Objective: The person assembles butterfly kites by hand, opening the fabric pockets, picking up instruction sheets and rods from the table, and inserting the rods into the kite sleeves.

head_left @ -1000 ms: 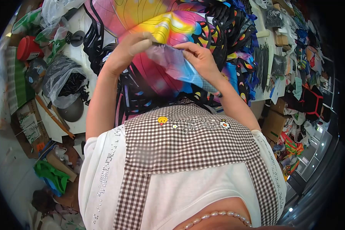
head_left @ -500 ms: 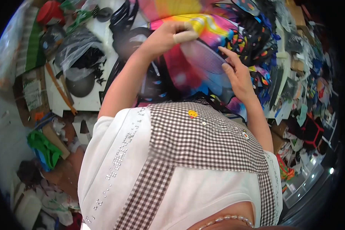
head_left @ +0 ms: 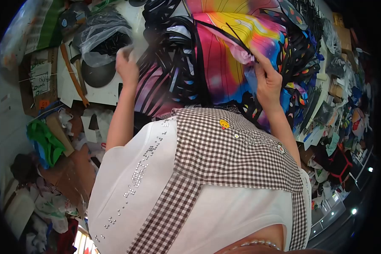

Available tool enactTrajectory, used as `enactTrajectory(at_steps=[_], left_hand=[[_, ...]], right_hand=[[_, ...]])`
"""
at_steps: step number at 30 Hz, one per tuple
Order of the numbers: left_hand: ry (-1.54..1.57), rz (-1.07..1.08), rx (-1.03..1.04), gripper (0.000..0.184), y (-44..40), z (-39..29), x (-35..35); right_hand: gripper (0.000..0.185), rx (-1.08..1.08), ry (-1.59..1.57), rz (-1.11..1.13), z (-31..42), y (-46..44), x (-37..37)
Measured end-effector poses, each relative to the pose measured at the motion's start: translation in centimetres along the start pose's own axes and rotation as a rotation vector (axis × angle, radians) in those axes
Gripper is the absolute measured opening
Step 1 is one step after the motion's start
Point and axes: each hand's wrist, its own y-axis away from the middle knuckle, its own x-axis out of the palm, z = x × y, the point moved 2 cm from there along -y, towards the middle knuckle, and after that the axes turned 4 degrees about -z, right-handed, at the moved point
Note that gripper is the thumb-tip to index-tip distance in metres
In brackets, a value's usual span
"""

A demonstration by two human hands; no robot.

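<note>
A colourful printed fabric point(head_left: 224, 80) with pink, yellow and blue patches and black edging lies spread in front of me. My right hand point(head_left: 267, 80) is closed on it, pinching a lifted, folded edge between thumb and fingers. A thin dark strip or rod sticks out from the held edge. My left hand point(head_left: 127, 70) is off the fabric, at the rim of a clear plastic bag point(head_left: 99, 40) with small black pieces in it. Motion smears its fingers, so their grip is unclear. Black-striped fabric point(head_left: 169, 76) lies to the right of that hand.
Under the plastic bag is a dark round plate point(head_left: 98, 74) on the white table point(head_left: 72, 95). A wooden stick point(head_left: 74, 78) lies beside it. A cardboard box point(head_left: 40, 89) stands at the left, and scraps and bags crowd the floor on both sides.
My left hand has left the fabric and moved left to the plastic bag. My right hand now grips the fabric edge. The see-through patch between the hands has folded up.
</note>
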Motion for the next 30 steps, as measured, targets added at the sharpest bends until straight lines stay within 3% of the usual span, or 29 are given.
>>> enactTrajectory(at_steps=[2, 6, 15, 18, 20, 24, 30], left_hand=[[-0.392, -0.093, -0.102, 0.021, 1.5, 6.3, -3.6], [-0.531, -0.07, -0.271, 0.023, 2.1, 10.1, -4.5], [-0.78, -0.008, -0.09, 0.024, 0.8, 7.4, -2.6], [-0.206, -0.016, -0.274, 0.019, 0.1, 2.3, -3.4], [0.32, 0.206, -0.292, 0.012, 0.4, -2.8, -1.4], [0.722, 0.572, -0.22, 0.014, 2.7, -13.8, 3.8], [0.899, 0.742, -0.269, 0.014, 4.4, -19.7, 7.3]], right_hand=[[0.031, 0.043, 0.001, 0.031, -0.4, 1.2, 0.3], [0.03, 0.08, 0.015, 0.062, -0.6, 2.6, 0.6], [0.03, 0.131, 0.019, 0.055, -0.2, 3.3, 0.2], [0.031, 0.089, 0.009, 0.014, -0.2, 3.4, 0.3], [0.031, 0.053, 0.008, 0.061, -0.1, 3.4, 0.6], [0.031, 0.03, 0.069, 0.127, 0.6, 3.3, 0.6], [0.032, 0.035, 0.124, 0.102, 0.6, 3.3, -0.5]])
